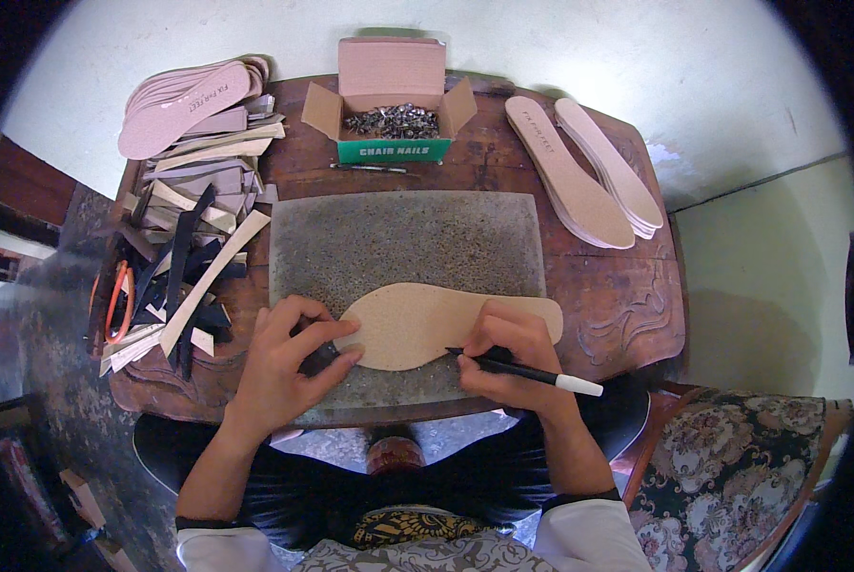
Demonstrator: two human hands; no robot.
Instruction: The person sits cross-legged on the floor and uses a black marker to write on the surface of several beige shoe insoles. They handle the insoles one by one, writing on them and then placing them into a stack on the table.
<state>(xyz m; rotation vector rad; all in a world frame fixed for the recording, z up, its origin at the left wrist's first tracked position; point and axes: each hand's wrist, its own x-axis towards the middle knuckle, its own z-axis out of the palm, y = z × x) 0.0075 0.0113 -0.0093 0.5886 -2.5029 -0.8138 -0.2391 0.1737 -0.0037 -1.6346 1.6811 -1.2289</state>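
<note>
A tan insole (417,319) lies sideways across the near part of a grey speckled mat (398,229). My left hand (294,357) pinches the insole's rounded left end between thumb and fingertips. In my right hand (508,357) is a black marker pen (522,369) with a white end pointing right. The pen's dark tip meets the insole's near edge, right of its middle. The curled fingers of that hand rest over the insole's right part and hide some of it. Whether the tip has left a mark there is too small to tell.
An open carton of metal nails (394,122) stands at the back, a thin metal tool (370,169) before it. Stacked insoles lie at the back left (184,110) and right (570,176). Cut strips (208,181) and orange-handled scissors (119,303) crowd the left of the carved wooden table (618,305).
</note>
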